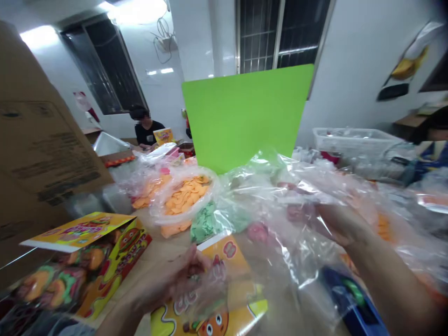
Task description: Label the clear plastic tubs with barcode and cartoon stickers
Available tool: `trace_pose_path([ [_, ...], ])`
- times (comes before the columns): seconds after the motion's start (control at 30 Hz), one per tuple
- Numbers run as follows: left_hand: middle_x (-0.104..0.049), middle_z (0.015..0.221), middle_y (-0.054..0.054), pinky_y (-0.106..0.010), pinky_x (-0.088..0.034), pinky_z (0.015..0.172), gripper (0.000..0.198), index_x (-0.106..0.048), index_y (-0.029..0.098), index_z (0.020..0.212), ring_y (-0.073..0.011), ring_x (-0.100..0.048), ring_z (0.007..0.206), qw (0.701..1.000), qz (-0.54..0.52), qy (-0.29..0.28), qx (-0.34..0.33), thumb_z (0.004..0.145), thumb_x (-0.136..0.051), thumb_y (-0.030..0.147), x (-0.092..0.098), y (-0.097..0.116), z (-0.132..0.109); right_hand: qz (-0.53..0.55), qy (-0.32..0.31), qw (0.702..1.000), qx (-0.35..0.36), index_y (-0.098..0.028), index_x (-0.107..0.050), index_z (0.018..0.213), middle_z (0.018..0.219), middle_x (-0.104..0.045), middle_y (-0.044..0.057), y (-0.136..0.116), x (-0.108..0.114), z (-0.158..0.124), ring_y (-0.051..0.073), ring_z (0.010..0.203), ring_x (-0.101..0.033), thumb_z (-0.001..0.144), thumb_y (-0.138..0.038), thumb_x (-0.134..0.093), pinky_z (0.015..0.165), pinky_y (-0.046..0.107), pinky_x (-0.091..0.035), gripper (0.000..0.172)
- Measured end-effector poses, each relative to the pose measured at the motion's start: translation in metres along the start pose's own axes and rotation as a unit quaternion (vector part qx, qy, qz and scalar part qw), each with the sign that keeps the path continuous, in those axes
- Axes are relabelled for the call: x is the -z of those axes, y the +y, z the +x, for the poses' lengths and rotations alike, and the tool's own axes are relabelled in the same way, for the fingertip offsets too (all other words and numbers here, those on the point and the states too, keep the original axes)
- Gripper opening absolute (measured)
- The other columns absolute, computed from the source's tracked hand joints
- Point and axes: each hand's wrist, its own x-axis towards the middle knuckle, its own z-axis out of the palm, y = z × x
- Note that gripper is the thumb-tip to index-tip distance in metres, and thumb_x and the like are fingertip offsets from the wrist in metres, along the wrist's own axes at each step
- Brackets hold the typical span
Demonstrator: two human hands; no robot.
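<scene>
Head view, printed card beneath left hand, right hand amid plastic, grips unclear

Bare forearms, tapering toward wrists; left hand ungloved, blurred.

A yellow printed cardboard box of toy burgers sits left of a yellow printed cardboard carton, a blue plastic tape dispenser right; behind, bagged flat orange pieces lie before a green rectangular board.
</scene>
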Motion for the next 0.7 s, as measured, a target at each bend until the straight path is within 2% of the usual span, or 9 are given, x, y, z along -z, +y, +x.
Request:
trace_pose_path([
  [0.07,-0.069,0.088,-0.009,-0.036,-0.051,0.076,0.047,-0.065,0.015,0.089,-0.0242,-0.065,0.083,0.999,-0.027,0.016,0.013,0.075,-0.056,0.059,0.001,0.0,0.004,0.037,-0.012,0.999,-0.027,-0.02,-0.064,0.086,0.09,-0.068,0.004,-0.009,0.003,-0.006,0.017,0.073,-0.065,0.079,-0.018,-0.054,0.071,0.036,-0.056,0.013],
  [0.17,-0.067,0.1,-0.009,-0.041,-0.049,0.082,0.047,-0.058,0.019,0.106,-0.0267,-0.064,0.092,0.976,0.021,0.188,-0.112,0.083,-0.045,0.057,0.001,0.007,0.0,0.082,-0.04,0.993,-0.075,-0.018,-0.062,0.099,0.097,-0.067,0.009,-0.017,0.003,-0.017,0.024,0.086,-0.066,0.089,-0.028,-0.043,0.081,0.049,-0.052,0.024],
  [0.23,-0.06,0.114,-0.007,-0.041,-0.043,0.093,0.035,-0.055,0.022,0.11,-0.0258,-0.057,0.106,0.887,0.164,0.305,-0.305,0.089,-0.042,0.045,-0.005,0.019,-0.013,0.102,-0.048,0.987,-0.112,-0.015,-0.057,0.11,0.1,-0.066,0.013,-0.019,0.001,-0.022,0.026,0.087,-0.066,0.092,-0.038,-0.038,0.082,0.05,-0.051,0.035],
  [0.27,-0.057,0.118,-0.006,-0.038,-0.039,0.098,0.027,-0.055,0.022,0.11,-0.0236,-0.053,0.112,0.805,0.265,0.334,-0.412,0.089,-0.045,0.037,-0.011,0.027,-0.021,0.116,-0.056,0.983,-0.131,-0.014,-0.055,0.114,0.102,-0.066,0.014,-0.018,-0.001,-0.023,0.025,0.087,-0.066,0.092,-0.042,-0.037,0.082,0.05,-0.05,0.04],
  [0.3,-0.054,0.121,-0.004,-0.035,-0.035,0.102,0.024,-0.055,0.022,0.11,-0.0213,-0.048,0.116,0.707,0.371,0.332,-0.502,0.088,-0.047,0.028,-0.02,0.034,-0.028,0.127,-0.068,0.978,-0.149,-0.014,-0.054,0.117,0.104,-0.065,0.014,-0.017,-0.003,-0.024,0.025,0.086,-0.066,0.092,-0.043,-0.037,0.082,0.049,-0.051,0.042],
  [0.37,-0.053,0.123,-0.003,-0.032,-0.027,0.108,0.028,-0.054,0.02,0.113,-0.0181,-0.043,0.121,0.524,0.549,0.231,-0.609,0.085,-0.052,0.015,-0.044,0.048,-0.037,0.136,-0.104,0.97,-0.171,-0.013,-0.054,0.117,0.106,-0.064,0.014,-0.011,-0.011,-0.024,0.022,0.083,-0.066,0.092,-0.042,-0.038,0.08,0.044,-0.052,0.041],
  [0.43,-0.054,0.127,-0.005,-0.037,-0.019,0.112,0.03,-0.053,0.015,0.118,-0.0208,-0.038,0.126,0.433,0.653,0.12,-0.609,0.089,-0.048,0.016,-0.071,0.056,-0.034,0.142,-0.145,0.96,-0.192,-0.011,-0.056,0.114,0.103,-0.065,0.013,-0.001,-0.02,-0.022,0.019,0.082,-0.066,0.093,-0.041,-0.037,0.077,0.037,-0.053,0.041],
  [0.57,-0.052,0.131,-0.01,-0.042,-0.024,0.108,0.033,-0.05,0.01,0.122,-0.0265,-0.04,0.125,0.359,0.7,0.046,-0.616,0.091,-0.046,0.021,-0.104,0.052,0.0,0.158,-0.187,0.943,-0.224,-0.01,-0.06,0.106,0.088,-0.068,0.01,0.021,-0.037,-0.019,0.013,0.077,-0.067,0.094,-0.04,-0.035,0.065,0.022,-0.052,0.041],
  [0.7,-0.065,0.105,-0.011,-0.039,-0.042,0.087,0.015,-0.062,0.011,0.09,-0.0222,-0.059,0.094,0.354,0.665,0.011,-0.658,0.087,-0.047,0.013,-0.103,0.038,0.015,0.143,-0.166,0.957,-0.191,-0.012,-0.062,0.102,0.1,-0.068,0.009,0.036,-0.035,-0.014,0.013,0.085,-0.066,0.096,-0.035,-0.028,0.077,0.025,-0.052,0.041],
])
